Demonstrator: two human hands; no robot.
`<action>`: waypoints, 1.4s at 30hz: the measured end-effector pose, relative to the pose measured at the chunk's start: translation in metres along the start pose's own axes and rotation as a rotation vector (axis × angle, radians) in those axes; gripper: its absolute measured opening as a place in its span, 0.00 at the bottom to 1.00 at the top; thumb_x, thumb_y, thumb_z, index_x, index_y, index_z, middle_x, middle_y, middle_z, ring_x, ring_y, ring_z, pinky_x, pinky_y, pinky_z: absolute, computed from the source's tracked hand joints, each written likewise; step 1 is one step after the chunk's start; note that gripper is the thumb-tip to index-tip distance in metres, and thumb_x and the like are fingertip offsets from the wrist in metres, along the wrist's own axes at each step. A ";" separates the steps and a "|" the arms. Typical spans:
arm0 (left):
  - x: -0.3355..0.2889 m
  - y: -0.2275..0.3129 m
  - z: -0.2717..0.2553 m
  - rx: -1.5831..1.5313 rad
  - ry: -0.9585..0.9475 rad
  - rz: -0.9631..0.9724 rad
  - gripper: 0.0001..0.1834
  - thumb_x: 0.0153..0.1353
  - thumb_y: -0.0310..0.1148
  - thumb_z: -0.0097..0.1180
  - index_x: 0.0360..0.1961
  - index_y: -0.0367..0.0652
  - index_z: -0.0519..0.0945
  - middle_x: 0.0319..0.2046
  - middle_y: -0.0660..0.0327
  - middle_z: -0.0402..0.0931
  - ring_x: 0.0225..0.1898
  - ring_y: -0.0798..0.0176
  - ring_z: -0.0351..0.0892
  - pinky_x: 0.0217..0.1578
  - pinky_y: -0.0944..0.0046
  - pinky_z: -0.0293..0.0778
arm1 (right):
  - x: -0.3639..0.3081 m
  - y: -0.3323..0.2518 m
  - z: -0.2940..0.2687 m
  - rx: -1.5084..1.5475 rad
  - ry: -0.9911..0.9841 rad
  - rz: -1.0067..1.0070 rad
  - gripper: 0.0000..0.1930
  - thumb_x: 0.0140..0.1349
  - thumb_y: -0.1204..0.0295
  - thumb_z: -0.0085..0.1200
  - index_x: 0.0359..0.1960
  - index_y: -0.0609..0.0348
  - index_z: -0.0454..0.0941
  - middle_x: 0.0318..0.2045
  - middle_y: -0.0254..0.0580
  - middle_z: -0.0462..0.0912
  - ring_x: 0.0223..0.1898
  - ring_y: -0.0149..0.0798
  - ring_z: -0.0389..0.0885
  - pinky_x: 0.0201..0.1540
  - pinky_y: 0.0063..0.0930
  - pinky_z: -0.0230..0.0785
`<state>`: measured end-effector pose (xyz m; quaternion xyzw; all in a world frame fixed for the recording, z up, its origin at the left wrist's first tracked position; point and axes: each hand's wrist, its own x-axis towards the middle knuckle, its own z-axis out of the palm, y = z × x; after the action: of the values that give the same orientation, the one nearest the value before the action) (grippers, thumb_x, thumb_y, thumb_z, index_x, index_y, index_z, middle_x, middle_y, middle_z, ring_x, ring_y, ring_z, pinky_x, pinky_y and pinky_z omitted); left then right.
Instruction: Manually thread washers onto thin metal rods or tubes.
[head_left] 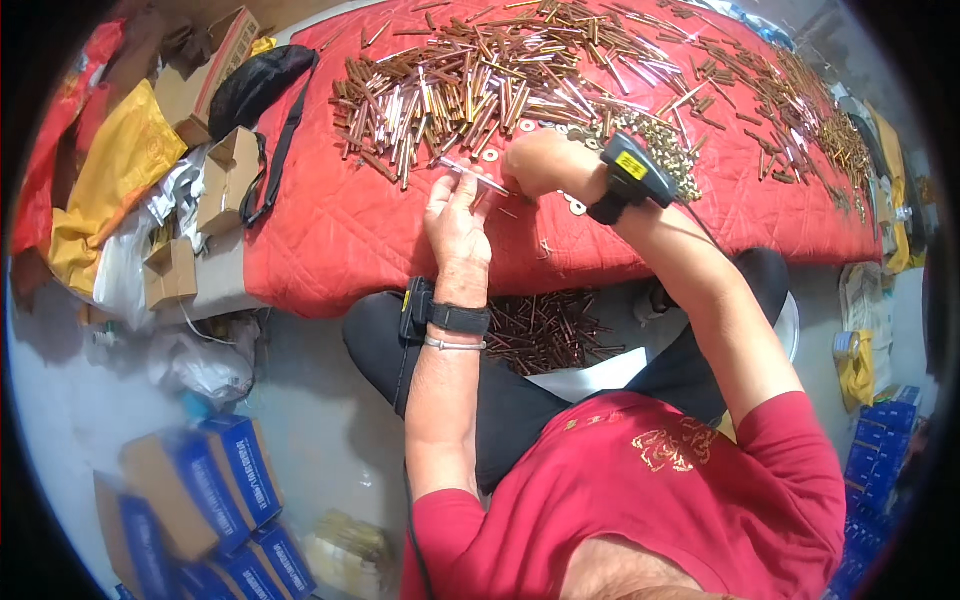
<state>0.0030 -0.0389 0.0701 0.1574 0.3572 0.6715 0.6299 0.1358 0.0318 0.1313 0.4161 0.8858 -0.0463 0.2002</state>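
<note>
My left hand (458,222) pinches a thin, shiny metal rod (482,180) between thumb and fingers, above the red quilted cover (370,235). The rod slants down to the right, its end close to my right hand (543,163). The right fingers are curled in, and what they grip, if anything, is hidden behind the hand. Just beyond the hands lies a heap of copper-coloured and silvery metal rods (450,95). A flat washer (489,155) rests beside the rod. Small nuts (683,172) are heaped right of my right hand.
More rods (790,120) spread over the far right of the cover. Below its front edge, between my legs, sits another pile of dark rods (545,330). Open cartons (230,180) and a black bag (260,88) stand at left. Blue boxes (245,470) are stacked lower left.
</note>
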 end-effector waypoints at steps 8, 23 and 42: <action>0.001 -0.003 0.000 -0.113 -0.040 -0.011 0.09 0.62 0.24 0.51 0.43 0.36 0.71 0.38 0.57 0.76 0.40 0.59 0.79 0.46 0.55 0.77 | -0.053 0.012 0.048 0.470 0.421 -0.028 0.09 0.58 0.71 0.52 0.40 0.54 0.79 0.27 0.42 0.82 0.28 0.41 0.81 0.29 0.37 0.71; -0.004 -0.017 0.014 -0.007 -0.073 -0.117 0.04 0.61 0.25 0.54 0.36 0.40 0.73 0.35 0.58 0.77 0.38 0.61 0.80 0.47 0.57 0.77 | -0.068 -0.009 0.054 1.061 0.894 0.134 0.07 0.62 0.71 0.53 0.40 0.57 0.78 0.22 0.32 0.71 0.25 0.28 0.68 0.30 0.25 0.63; -0.002 -0.027 0.013 -0.249 -0.127 -0.469 0.15 0.66 0.36 0.49 0.46 0.34 0.73 0.23 0.63 0.70 0.18 0.72 0.66 0.17 0.73 0.63 | -0.097 0.117 0.114 0.178 0.825 0.442 0.06 0.50 0.73 0.53 0.30 0.60 0.73 0.32 0.46 0.75 0.36 0.50 0.76 0.38 0.41 0.71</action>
<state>0.0320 -0.0388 0.0615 0.0335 0.2585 0.5346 0.8039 0.3160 0.0091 0.0749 0.5936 0.7743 0.0907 -0.1997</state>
